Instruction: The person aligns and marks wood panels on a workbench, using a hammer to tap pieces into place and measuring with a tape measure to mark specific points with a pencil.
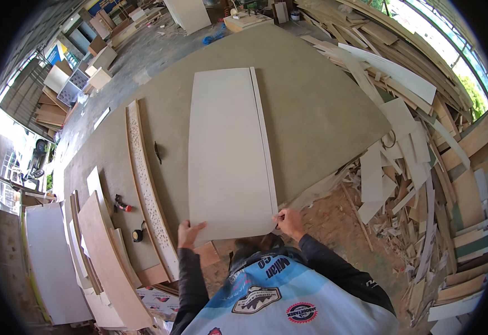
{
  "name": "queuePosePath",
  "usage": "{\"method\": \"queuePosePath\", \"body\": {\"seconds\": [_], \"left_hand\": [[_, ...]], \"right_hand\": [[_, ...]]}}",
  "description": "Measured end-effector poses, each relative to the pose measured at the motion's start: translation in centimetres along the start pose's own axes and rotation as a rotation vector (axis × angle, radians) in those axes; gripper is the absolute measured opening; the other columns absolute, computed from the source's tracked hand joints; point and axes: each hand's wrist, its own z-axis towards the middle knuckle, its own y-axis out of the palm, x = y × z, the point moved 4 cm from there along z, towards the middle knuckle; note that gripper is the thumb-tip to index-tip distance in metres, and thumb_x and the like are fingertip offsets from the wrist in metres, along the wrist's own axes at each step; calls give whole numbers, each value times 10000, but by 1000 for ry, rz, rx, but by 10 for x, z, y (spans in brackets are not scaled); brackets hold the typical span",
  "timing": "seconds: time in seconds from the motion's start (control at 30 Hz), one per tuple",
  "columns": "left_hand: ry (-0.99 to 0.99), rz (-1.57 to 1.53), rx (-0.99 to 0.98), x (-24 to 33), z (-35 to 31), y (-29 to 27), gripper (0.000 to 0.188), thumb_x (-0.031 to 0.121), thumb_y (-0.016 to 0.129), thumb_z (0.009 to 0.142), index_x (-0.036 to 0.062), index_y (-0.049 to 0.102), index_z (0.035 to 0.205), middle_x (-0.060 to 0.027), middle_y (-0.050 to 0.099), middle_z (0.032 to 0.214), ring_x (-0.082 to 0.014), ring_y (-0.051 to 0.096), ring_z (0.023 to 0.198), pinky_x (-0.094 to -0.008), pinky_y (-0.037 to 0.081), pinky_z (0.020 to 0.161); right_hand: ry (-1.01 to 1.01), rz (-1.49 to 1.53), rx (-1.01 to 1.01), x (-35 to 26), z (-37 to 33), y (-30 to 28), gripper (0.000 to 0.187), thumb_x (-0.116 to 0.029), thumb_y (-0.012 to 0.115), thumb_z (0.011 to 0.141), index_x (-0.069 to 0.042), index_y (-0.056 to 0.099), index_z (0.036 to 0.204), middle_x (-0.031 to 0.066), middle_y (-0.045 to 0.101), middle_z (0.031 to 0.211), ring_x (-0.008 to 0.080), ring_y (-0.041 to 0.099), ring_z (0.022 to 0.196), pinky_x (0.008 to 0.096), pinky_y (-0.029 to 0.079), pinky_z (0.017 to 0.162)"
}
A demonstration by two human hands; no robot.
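A long white board (227, 151) lies lengthwise in front of me on a large grey-brown sheet. Along its right side runs a narrow strip (262, 139), set off by a dark line. My left hand (188, 234) holds the near left corner, its thumb reaching over the white face and the other fingers mostly hidden at the edge. At the near right corner, beside the strip's end, my right hand (291, 224) is closed in a pinch. Something small and dark shows at its fingertips, too small to name.
Left of the board lie a speckled long panel (149, 184), a dark pen-like tool (158, 152), an orange-and-black tool (122, 204) and a tape measure (138, 232). Upright panels (107, 262) lean nearby. Wood offcuts (389, 156) heap up on the right.
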Motion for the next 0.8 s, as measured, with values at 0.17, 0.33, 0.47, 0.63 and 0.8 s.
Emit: {"method": "queuePosePath", "body": {"seconds": [0.17,0.33,0.47,0.63,0.8], "left_hand": [[280,112,118,138,-79,-10,265,100,827,748,1,638,906,-55,679,822,-158,620,750,-307,499,721],[643,466,307,240,-151,42,298,115,816,670,23,576,820,-126,559,750,-282,564,677,-375,438,647],[821,568,259,236,-190,89,233,83,768,693,31,584,824,-112,567,803,-306,573,762,-412,463,718],[1020,660,132,201,-214,132,235,33,695,661,56,621,883,-89,568,860,-282,570,830,-423,463,803],[1073,726,13,136,-200,143,371,26,695,617,52,645,983,-78,594,966,-280,576,909,-448,456,878]], "right_hand": [[89,131,-396,-25,-3,1,255,-218,747,865,11,715,757,111,711,658,162,682,541,313,533,541],[157,286,-294,-60,41,-25,370,-375,671,963,-13,731,915,89,744,808,151,707,675,313,536,557],[99,1097,-76,-127,122,-107,637,-575,581,972,25,636,1181,132,710,969,248,716,872,363,587,703],[86,1160,49,-168,178,-186,618,-501,640,940,31,594,1251,107,698,1014,215,682,877,322,555,748],[87,782,167,-85,207,-163,271,-157,734,860,50,677,1025,42,675,927,123,610,776,278,478,672]]}}
